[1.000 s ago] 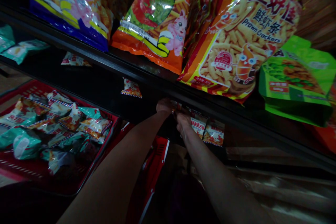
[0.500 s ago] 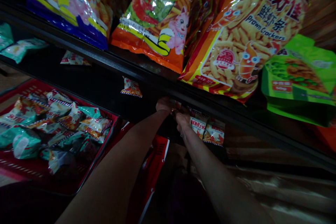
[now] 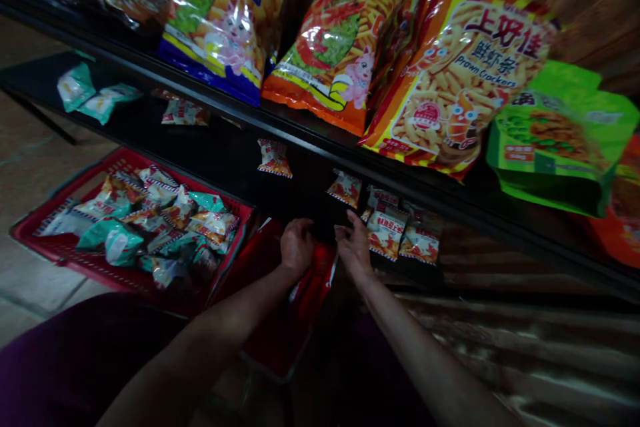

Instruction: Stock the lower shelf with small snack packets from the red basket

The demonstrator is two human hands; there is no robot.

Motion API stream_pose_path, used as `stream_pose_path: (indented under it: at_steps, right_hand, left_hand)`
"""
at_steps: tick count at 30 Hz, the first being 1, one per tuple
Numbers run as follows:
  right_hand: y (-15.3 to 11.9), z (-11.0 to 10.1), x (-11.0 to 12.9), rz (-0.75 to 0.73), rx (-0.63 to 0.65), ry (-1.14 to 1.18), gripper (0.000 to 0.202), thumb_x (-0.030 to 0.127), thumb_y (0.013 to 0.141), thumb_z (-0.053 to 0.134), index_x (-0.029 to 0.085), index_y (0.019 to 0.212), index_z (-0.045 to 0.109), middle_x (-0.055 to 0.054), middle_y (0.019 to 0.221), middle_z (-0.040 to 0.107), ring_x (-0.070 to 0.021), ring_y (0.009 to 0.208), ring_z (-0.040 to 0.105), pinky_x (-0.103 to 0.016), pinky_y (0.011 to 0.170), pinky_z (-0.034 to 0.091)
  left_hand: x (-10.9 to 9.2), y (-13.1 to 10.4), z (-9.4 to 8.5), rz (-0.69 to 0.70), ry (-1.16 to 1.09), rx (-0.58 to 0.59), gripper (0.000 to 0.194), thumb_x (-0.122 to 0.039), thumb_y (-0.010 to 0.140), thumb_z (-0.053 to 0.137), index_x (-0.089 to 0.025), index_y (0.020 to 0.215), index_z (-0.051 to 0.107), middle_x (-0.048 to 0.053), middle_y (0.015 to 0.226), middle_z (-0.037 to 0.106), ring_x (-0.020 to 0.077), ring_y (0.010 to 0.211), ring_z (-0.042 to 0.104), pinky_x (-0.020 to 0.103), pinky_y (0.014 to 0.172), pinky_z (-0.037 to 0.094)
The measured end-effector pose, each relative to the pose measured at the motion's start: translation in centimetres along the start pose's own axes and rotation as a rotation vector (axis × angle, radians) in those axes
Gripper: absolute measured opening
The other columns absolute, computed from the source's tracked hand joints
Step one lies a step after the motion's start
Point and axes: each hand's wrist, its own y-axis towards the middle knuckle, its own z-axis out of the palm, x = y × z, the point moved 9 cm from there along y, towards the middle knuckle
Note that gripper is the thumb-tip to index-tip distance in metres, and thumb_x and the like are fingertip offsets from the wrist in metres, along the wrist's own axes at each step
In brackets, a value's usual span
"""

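Over the front edge of the lower black shelf (image 3: 225,167), my left hand (image 3: 297,245) has loosely curved fingers and no packet visible in it. My right hand (image 3: 354,245) is beside it, thumb and fingers apart, with nothing between them. Just beyond the hands lies a small orange-and-white snack packet (image 3: 345,188). To the right of my right hand, close to its fingers, are a snack packet (image 3: 386,229) and another packet (image 3: 421,241). A single packet (image 3: 275,159) sits farther left on the shelf. Below my hands is a red basket (image 3: 273,353), partly covered by my left forearm.
A red basket (image 3: 37,230) full of small packets stands at the left. Teal packets (image 3: 107,101) lie at the shelf's left end. The upper shelf (image 3: 300,140) overhangs, holding large snack bags, including prawn crackers (image 3: 450,80) and a green bag (image 3: 555,140). Corrugated sheeting (image 3: 490,347) is lower right.
My hands have come apart and drawn back toward me from the shelf. A small packet now shows where they were together. The view has shifted, showing more of the left side.
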Motion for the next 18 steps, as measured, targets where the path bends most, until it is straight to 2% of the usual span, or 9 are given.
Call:
stream_pose_path:
  at_steps: [3, 5, 8, 10, 12, 15, 18]
  right_hand:
    - [-4.4, 1.7, 1.2, 0.11, 0.134, 0.078, 0.047, 0.034, 0.076, 0.049, 0.017, 0.12, 0.053, -0.015, 0.127, 0.05, -0.0204, 0.094, 0.063, -0.038, 0.084, 0.05]
    - [-7.7, 3.3, 2.4, 0.184, 0.31, 0.116, 0.04, 0.032, 0.075, 0.051, 0.019, 0.112, 0.058, -0.012, 0.118, 0.058, -0.0202, 0.095, 0.063, -0.037, 0.085, 0.05]
    - [-12.5, 4.5, 5.1, 0.256, 0.585, 0.151, 0.033, 0.033, 0.075, 0.055, 0.02, 0.104, 0.062, -0.008, 0.102, 0.067, -0.0201, 0.094, 0.063, -0.035, 0.086, 0.049]
    - [-14.7, 4.4, 6.9, 0.23, 0.693, 0.144, 0.033, 0.037, 0.076, 0.057, 0.021, 0.104, 0.063, -0.007, 0.1, 0.068, -0.0202, 0.094, 0.063, -0.035, 0.085, 0.048]
    - [-16.0, 4.0, 7.9, 0.182, 0.762, 0.145, 0.036, 0.042, 0.077, 0.057, 0.02, 0.105, 0.063, -0.006, 0.101, 0.069, -0.0206, 0.094, 0.063, -0.035, 0.085, 0.048]
    - [-16.2, 3.6, 6.8, 0.164, 0.797, 0.143, 0.041, 0.047, 0.078, 0.055, 0.018, 0.105, 0.063, -0.007, 0.101, 0.069, -0.0208, 0.093, 0.064, -0.036, 0.086, 0.048]
    - [-15.0, 3.3, 4.3, 0.131, 0.762, -0.011, 0.036, 0.043, 0.078, 0.054, 0.019, 0.103, 0.064, -0.007, 0.104, 0.069, -0.0216, 0.096, 0.063, -0.038, 0.09, 0.047]
  left_hand:
    - [4.1, -4.6, -3.9, -0.104, 0.037, -0.048, 0.024, -0.006, 0.075, 0.046, -0.017, 0.085, 0.065, 0.006, 0.089, 0.067, 0.0165, 0.089, 0.061, 0.03, 0.086, 0.048]
    - [6.2, -6.0, -7.4, -0.155, 0.089, -0.101, 0.023, -0.007, 0.076, 0.045, -0.016, 0.085, 0.065, 0.007, 0.089, 0.067, 0.0166, 0.088, 0.061, 0.03, 0.084, 0.048]
    - [9.4, -5.6, -13.3, -0.287, 0.271, -0.122, 0.028, -0.007, 0.076, 0.046, -0.017, 0.092, 0.066, 0.007, 0.098, 0.068, 0.0171, 0.094, 0.061, 0.029, 0.087, 0.046]
    - [12.0, -4.5, -17.0, -0.436, 0.365, -0.096, 0.029, -0.012, 0.081, 0.043, -0.018, 0.098, 0.065, 0.009, 0.105, 0.067, 0.0189, 0.098, 0.061, 0.03, 0.086, 0.045]
    - [14.5, -3.5, -19.7, -0.524, 0.389, -0.051, 0.027, -0.013, 0.081, 0.044, -0.013, 0.099, 0.064, 0.014, 0.102, 0.067, 0.025, 0.097, 0.062, 0.035, 0.083, 0.046]
    - [18.0, -3.2, -20.7, -0.626, 0.397, 0.055, 0.022, -0.012, 0.073, 0.056, -0.01, 0.093, 0.064, 0.017, 0.095, 0.068, 0.0313, 0.099, 0.062, 0.038, 0.081, 0.045]
    - [20.2, -3.4, -19.2, -0.682, 0.377, 0.066, 0.036, -0.019, 0.075, 0.06, -0.01, 0.109, 0.057, 0.018, 0.102, 0.066, 0.0295, 0.1, 0.061, 0.034, 0.077, 0.046]
